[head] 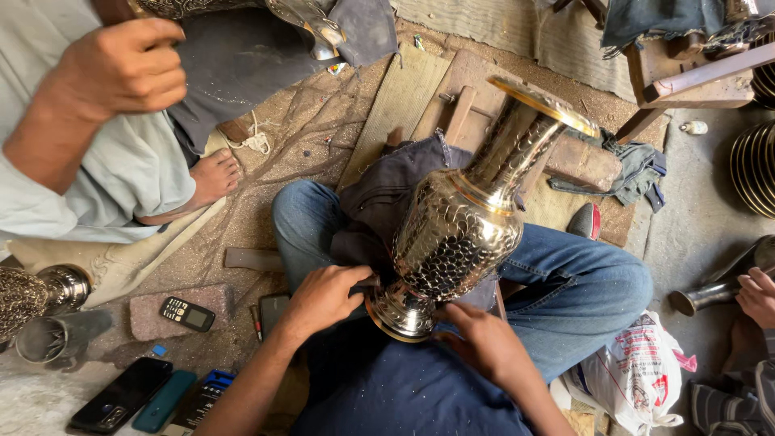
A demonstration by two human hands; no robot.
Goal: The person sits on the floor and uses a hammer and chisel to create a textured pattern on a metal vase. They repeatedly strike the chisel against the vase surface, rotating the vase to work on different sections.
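1. Centrally, an engraved metal vase [464, 230] lies tilted across the seated person's lap, its round foot near and its flared mouth pointing far and right, over a wooden block [577, 157].
2. It rests on a dark cloth [379, 202] spread over the blue jeans [581, 282], between the crossed knees.
3. At the near-left side of the foot, the left hand [323, 299] has its fingers curled and pressed against the foot's rim; whether they pinch a small tool there I cannot tell.
4. On the near-right side of the foot, the right hand [484, 343] lies with fingers loosely bent, touching the underside of the base and steadying it.
5. Judging by its polished, scale-patterned body, the vase looks stiff, fairly heavy and slippery; the narrow neck and the foot's rim look like the surest places to grip, while the thin mouth could dent.
6. A co-worker's hand [121, 69] at far left grips another ornate vessel, and a bare foot [214, 178] rests on the sandy floor.
7. Mobile phones [186, 313] lie on the floor at near left, beside a metal goblet [44, 295].
8. Another person's hand [759, 295] holds a metal piece at right, beside a plastic bag [638, 375].
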